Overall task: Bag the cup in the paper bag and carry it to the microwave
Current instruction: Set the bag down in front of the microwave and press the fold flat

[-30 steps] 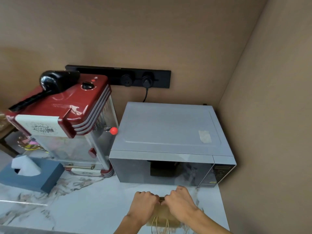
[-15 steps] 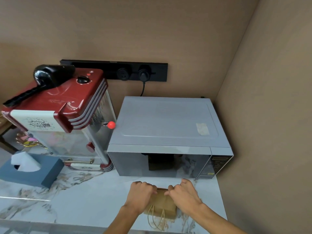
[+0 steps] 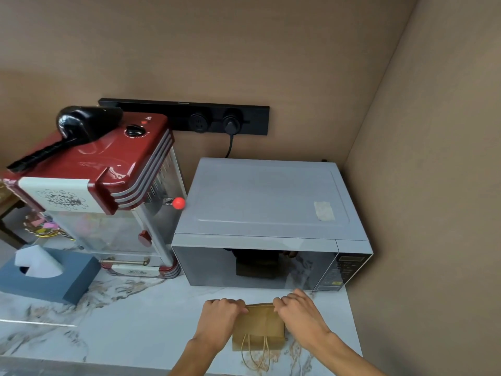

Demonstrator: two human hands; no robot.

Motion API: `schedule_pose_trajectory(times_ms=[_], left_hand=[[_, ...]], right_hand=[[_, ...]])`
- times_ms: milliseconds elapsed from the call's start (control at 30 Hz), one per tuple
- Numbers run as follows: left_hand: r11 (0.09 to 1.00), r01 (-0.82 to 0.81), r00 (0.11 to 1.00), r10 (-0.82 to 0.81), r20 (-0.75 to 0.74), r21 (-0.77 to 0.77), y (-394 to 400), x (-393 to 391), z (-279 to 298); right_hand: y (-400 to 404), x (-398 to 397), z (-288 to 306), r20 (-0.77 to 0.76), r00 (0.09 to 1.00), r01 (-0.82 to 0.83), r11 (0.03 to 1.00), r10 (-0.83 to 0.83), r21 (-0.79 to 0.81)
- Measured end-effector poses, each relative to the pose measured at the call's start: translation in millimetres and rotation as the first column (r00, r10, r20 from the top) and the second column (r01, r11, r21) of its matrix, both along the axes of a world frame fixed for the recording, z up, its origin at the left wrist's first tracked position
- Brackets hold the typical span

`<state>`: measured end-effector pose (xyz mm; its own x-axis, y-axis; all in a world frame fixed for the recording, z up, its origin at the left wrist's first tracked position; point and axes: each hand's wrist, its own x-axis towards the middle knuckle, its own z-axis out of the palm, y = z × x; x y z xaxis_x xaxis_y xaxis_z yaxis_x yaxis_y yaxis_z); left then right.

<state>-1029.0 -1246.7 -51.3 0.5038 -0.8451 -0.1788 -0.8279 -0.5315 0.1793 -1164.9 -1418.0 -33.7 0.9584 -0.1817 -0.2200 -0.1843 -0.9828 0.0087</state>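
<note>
Both hands (image 3: 260,318) pinch paper bag (image 3: 259,328), handles (image 3: 254,354) trailing toward camera.

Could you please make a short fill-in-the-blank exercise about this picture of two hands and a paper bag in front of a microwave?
1. Both the left hand and the right hand grip the top of the brown ____ bag.
2. The microwave door is ____.
3. The bag rests on the marble counter, directly in ____ of the microwave.
4. The tissue box is ____ in colour.

Missing words: paper; closed; front; blue
</note>
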Motion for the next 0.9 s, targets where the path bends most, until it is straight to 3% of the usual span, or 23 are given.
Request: schedule_pose_trajectory(times_ms=[233, 433, 567, 667, 733, 900], left_hand=[[0.998, 0.025, 0.998, -0.028, 0.056, 0.049, 0.7, -2.4, 1.6], [1.0, -0.006, 1.0, 0.005, 0.023, 0.018, 0.5, 0.6, 2.4], [0.999, 0.026, 1.0, -0.025, -0.012, 0.024, 1.6, 0.7, 3.7], [0.999, 0.034, 0.998, -0.035, -0.043, -0.014, 4.7, -0.1, 0.8], [0.999, 0.024, 0.998, -0.026, -0.052, -0.04, 7.1, -1.3, -5.3], [0.986, 0.018, 1.0, -0.021, -0.018, -0.163, 14.1, -6.7, -8.3]], right_hand=[[-0.8, -8.0, -5.5, 0.102, 0.992, 0.068, 0.992, -0.079, 0.109], [-3.3, -7.6, -2.6, 0.067, 0.988, 0.13, 0.984, -0.139, 0.121], [-0.9, -12.8, 2.7, 0.177, 0.976, 0.107, 0.985, -0.13, 0.132], [4.4, -19.1, 1.8, 0.19, 0.959, 0.157, 0.954, -0.209, 0.256], [6.1, -22.3, -1.8, 0.253, 0.942, 0.156, 0.956, -0.22, 0.249], [7.8, -23.4, 2.4, 0.226, 0.945, 0.18, 0.954, -0.236, 0.24]])
